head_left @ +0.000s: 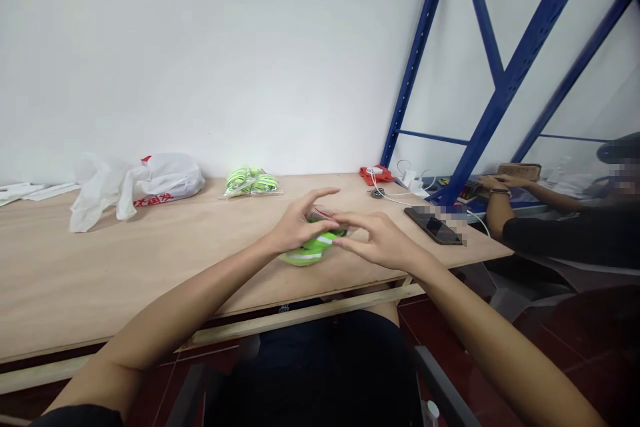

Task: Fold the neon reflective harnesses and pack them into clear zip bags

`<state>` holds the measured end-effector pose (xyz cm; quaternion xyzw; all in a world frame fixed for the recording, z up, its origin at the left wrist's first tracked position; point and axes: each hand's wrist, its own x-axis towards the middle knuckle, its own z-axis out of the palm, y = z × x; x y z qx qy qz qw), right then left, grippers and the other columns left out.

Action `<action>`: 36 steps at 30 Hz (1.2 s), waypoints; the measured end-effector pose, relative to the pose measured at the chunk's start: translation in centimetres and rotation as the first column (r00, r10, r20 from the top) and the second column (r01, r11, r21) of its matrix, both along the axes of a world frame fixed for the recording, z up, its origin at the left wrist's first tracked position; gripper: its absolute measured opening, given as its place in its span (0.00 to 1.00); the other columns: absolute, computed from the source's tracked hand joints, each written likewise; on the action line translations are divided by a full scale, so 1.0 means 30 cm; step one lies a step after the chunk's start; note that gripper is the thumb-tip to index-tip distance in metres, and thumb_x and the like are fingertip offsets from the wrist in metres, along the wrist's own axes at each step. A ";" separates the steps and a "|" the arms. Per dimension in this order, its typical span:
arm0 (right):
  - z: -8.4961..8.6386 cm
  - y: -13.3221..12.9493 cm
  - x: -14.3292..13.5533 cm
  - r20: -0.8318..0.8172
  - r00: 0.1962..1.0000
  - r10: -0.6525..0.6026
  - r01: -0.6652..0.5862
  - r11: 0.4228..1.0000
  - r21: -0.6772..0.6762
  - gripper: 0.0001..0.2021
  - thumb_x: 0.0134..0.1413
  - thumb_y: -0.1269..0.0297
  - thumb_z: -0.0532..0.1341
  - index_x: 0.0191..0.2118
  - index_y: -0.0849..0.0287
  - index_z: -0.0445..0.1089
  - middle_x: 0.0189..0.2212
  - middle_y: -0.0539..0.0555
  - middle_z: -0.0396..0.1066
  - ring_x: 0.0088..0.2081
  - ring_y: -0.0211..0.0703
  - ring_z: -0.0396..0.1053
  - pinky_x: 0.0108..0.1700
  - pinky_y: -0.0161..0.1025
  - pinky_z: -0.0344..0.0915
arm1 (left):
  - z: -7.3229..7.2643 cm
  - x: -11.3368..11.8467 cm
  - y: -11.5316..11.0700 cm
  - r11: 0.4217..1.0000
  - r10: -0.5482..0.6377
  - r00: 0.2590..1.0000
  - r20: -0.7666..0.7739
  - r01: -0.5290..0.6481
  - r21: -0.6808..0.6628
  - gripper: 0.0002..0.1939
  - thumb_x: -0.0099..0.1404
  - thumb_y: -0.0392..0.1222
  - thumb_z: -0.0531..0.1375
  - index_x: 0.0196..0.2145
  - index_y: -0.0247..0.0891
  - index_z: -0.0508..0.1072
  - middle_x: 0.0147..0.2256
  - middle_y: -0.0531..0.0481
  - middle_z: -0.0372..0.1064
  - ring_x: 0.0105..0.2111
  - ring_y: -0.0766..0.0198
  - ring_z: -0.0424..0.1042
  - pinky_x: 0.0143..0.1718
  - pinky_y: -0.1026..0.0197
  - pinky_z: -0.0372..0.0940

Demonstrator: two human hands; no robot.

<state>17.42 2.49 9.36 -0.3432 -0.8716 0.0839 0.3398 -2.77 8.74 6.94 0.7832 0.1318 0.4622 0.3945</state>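
Note:
A clear plastic bag with a lime-green reflective strap (310,253) in it lies near the front edge of the table, between my hands. My left hand (299,221) grips it from the left, the thumb across its top and the index finger raised off it. From the right, my right hand (377,237) holds the bag's edge between thumb and fingertips. Part of the bag is hidden behind my fingers. Farther back by the wall are similar clear bags (251,182) of lime-green straps.
A white plastic bag with red print (170,177) and white strips (37,191) lie at the back left. To the right are a red packet (377,174), white cables (395,199), a phone (434,225) and a blue metal frame (487,110). Beyond it sits another person (565,230).

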 end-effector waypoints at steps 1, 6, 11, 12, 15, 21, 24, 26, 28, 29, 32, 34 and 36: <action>-0.013 0.006 0.003 -0.106 0.993 -0.045 0.058 0.991 0.118 0.16 0.61 0.62 0.63 0.55 0.51 0.74 0.50 0.53 0.78 0.48 0.49 0.76 0.52 0.44 0.71 | 0.008 0.003 0.003 0.999 0.029 0.998 0.053 -0.027 -0.045 0.35 0.61 0.44 0.69 0.62 0.35 0.64 0.44 0.40 0.79 0.45 0.51 0.79 0.46 0.57 0.73; -0.089 0.052 0.032 -0.499 0.846 -0.189 0.299 0.942 0.150 0.18 0.54 0.57 0.69 0.50 0.54 0.74 0.52 0.59 0.75 0.54 0.55 0.72 0.57 0.54 0.70 | 0.005 0.031 0.026 0.958 0.065 0.967 0.245 0.008 -0.286 0.38 0.56 0.50 0.72 0.60 0.33 0.65 0.39 0.39 0.81 0.40 0.51 0.81 0.39 0.58 0.73; -0.126 0.088 0.078 -0.652 0.705 -0.279 0.019 0.926 -0.376 0.18 0.48 0.47 0.71 0.36 0.57 0.75 0.32 0.54 0.79 0.34 0.47 0.78 0.42 0.47 0.77 | -0.040 0.056 0.023 0.914 0.045 0.968 0.247 0.060 -0.402 0.42 0.55 0.53 0.72 0.61 0.35 0.64 0.37 0.42 0.81 0.33 0.55 0.80 0.33 0.61 0.72; -0.128 0.088 0.085 -0.670 0.681 -0.297 -0.011 0.910 -0.415 0.19 0.47 0.47 0.72 0.36 0.58 0.76 0.31 0.54 0.79 0.33 0.46 0.78 0.42 0.47 0.77 | -0.048 0.059 0.021 0.911 0.041 0.969 0.244 0.064 -0.408 0.41 0.55 0.53 0.72 0.61 0.36 0.64 0.36 0.43 0.81 0.32 0.56 0.80 0.33 0.61 0.71; -0.128 0.077 0.098 -0.653 0.686 -0.322 -0.034 0.882 -0.470 0.20 0.44 0.46 0.73 0.33 0.59 0.76 0.30 0.54 0.79 0.32 0.45 0.77 0.42 0.45 0.78 | -0.065 0.061 0.025 0.908 0.039 0.968 0.247 0.069 -0.414 0.36 0.56 0.55 0.71 0.56 0.38 0.66 0.35 0.46 0.80 0.30 0.60 0.78 0.31 0.63 0.69; -0.131 0.065 0.096 -0.649 0.682 -0.338 0.113 0.925 -0.363 0.21 0.44 0.43 0.71 0.29 0.59 0.75 0.26 0.53 0.76 0.27 0.43 0.75 0.35 0.44 0.78 | -0.076 0.029 0.087 0.917 0.076 0.987 0.140 -0.015 -0.398 0.24 0.56 0.59 0.69 0.30 0.34 0.71 0.26 0.53 0.71 0.26 0.69 0.69 0.30 0.67 0.63; -0.134 0.078 0.102 -0.636 0.698 -0.330 0.149 0.935 -0.322 0.22 0.46 0.42 0.70 0.30 0.59 0.74 0.27 0.53 0.76 0.28 0.44 0.75 0.36 0.44 0.78 | -0.069 0.006 0.113 0.900 0.086 0.990 0.109 -0.030 -0.435 0.23 0.53 0.58 0.71 0.29 0.33 0.72 0.27 0.52 0.72 0.29 0.67 0.71 0.34 0.64 0.65; -0.133 0.090 0.112 -0.613 0.719 -0.327 0.136 0.931 -0.338 0.22 0.47 0.42 0.70 0.30 0.59 0.74 0.27 0.54 0.76 0.29 0.45 0.76 0.37 0.45 0.78 | -0.063 -0.005 0.121 0.895 0.115 0.988 0.105 -0.057 -0.443 0.23 0.51 0.56 0.72 0.28 0.33 0.73 0.28 0.50 0.74 0.30 0.65 0.73 0.37 0.62 0.67; -0.131 0.100 0.123 -0.590 0.738 -0.326 0.114 0.923 -0.367 0.22 0.46 0.43 0.70 0.31 0.60 0.75 0.28 0.54 0.77 0.30 0.45 0.76 0.39 0.46 0.78 | -0.058 -0.012 0.123 0.897 0.137 0.986 0.091 -0.084 -0.434 0.22 0.51 0.55 0.72 0.28 0.33 0.73 0.29 0.48 0.76 0.31 0.63 0.75 0.38 0.60 0.68; -0.129 0.103 0.129 -0.582 0.746 -0.325 0.107 0.920 -0.376 0.21 0.46 0.43 0.71 0.32 0.60 0.76 0.28 0.54 0.77 0.30 0.46 0.76 0.39 0.46 0.78 | -0.055 -0.015 0.121 0.903 0.145 0.986 0.081 -0.099 -0.419 0.22 0.51 0.55 0.72 0.28 0.33 0.73 0.28 0.47 0.76 0.31 0.62 0.75 0.38 0.59 0.68; -0.122 0.102 0.137 -0.568 0.759 -0.318 0.109 0.922 -0.371 0.21 0.45 0.43 0.71 0.32 0.60 0.77 0.29 0.54 0.77 0.31 0.45 0.75 0.39 0.45 0.76 | -0.041 -0.024 0.113 0.932 0.166 0.985 0.052 -0.139 -0.334 0.20 0.53 0.54 0.71 0.27 0.33 0.73 0.27 0.48 0.75 0.30 0.63 0.74 0.36 0.60 0.67; -0.114 0.091 0.133 -0.563 0.766 -0.311 0.130 0.932 -0.338 0.21 0.47 0.44 0.70 0.31 0.59 0.77 0.29 0.55 0.77 0.31 0.46 0.75 0.39 0.44 0.75 | -0.024 -0.031 0.106 0.951 0.149 0.989 0.019 -0.139 -0.276 0.18 0.56 0.53 0.70 0.29 0.33 0.74 0.28 0.48 0.75 0.31 0.63 0.74 0.36 0.61 0.67; -0.103 0.075 0.121 -0.553 0.779 -0.295 0.147 0.944 -0.297 0.20 0.48 0.45 0.69 0.31 0.59 0.76 0.29 0.55 0.77 0.33 0.46 0.75 0.40 0.44 0.74 | -0.004 -0.037 0.098 0.967 0.109 0.993 -0.050 -0.117 -0.228 0.16 0.59 0.51 0.69 0.32 0.33 0.76 0.32 0.46 0.77 0.33 0.62 0.75 0.37 0.61 0.67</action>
